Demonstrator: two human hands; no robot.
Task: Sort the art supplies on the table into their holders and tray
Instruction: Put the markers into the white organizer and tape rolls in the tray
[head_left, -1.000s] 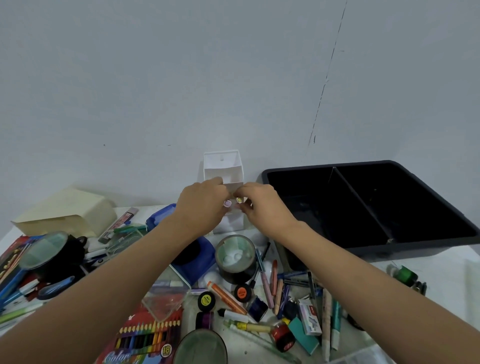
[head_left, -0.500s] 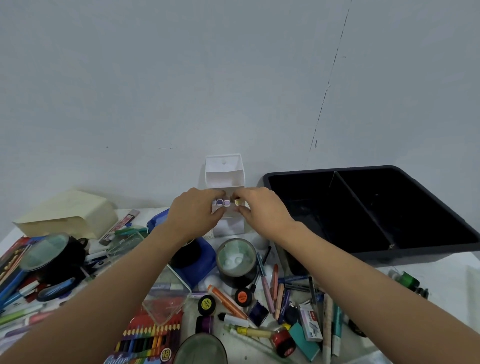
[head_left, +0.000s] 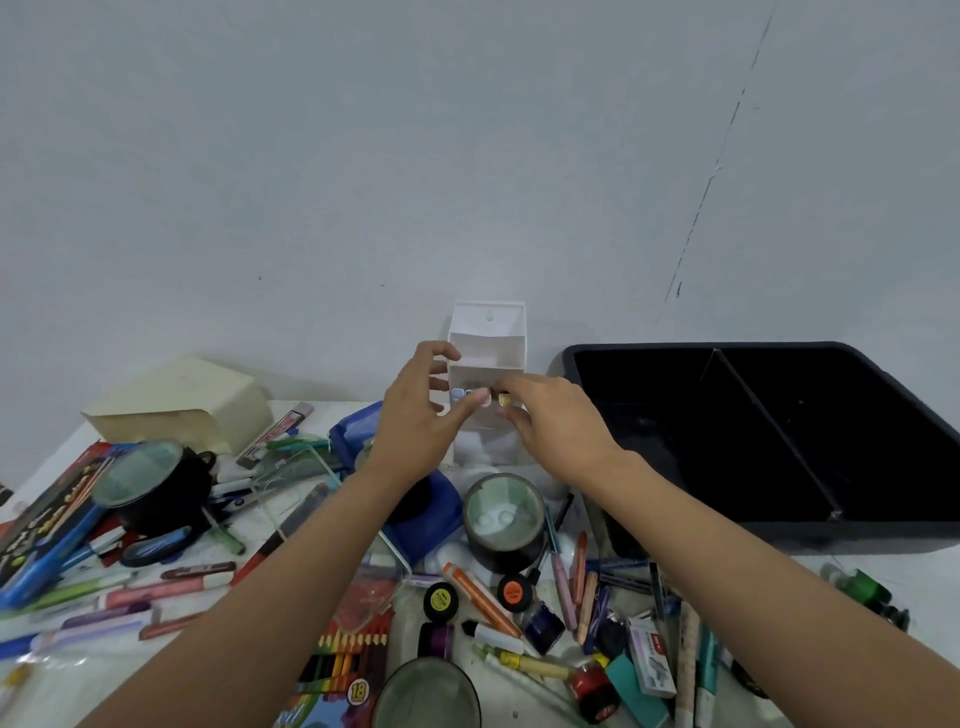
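A white two-tier holder (head_left: 488, 332) stands against the wall. Several small marker ends, blue (head_left: 457, 394), pink (head_left: 484, 399) and yellow (head_left: 505, 399), show in a row at its lower front compartment. My left hand (head_left: 421, 415) is at the holder's left side with its fingers spread; its thumb lies by the pink end and its index finger touches the holder's corner. My right hand (head_left: 550, 423) pinches the yellow-ended marker between finger and thumb. The black two-part tray (head_left: 769, 525) sits at the right with nothing visible inside. How deep the markers sit is hidden by my fingers.
Loose supplies cover the table (head_left: 883, 566): a tape roll (head_left: 503, 522), paint pots (head_left: 440, 601), crayons, a coloured-pencil box (head_left: 343, 660), magnifying glasses (head_left: 140, 470), a blue pouch (head_left: 415, 499) and a cream box (head_left: 182, 402) at back left. Green bottles (head_left: 865, 587) lie at the right.
My left hand has let its fingers spread open and drawn slightly left off the markers. More marker ends now show at the holder's front; my right hand still pinches the yellow-ended one.
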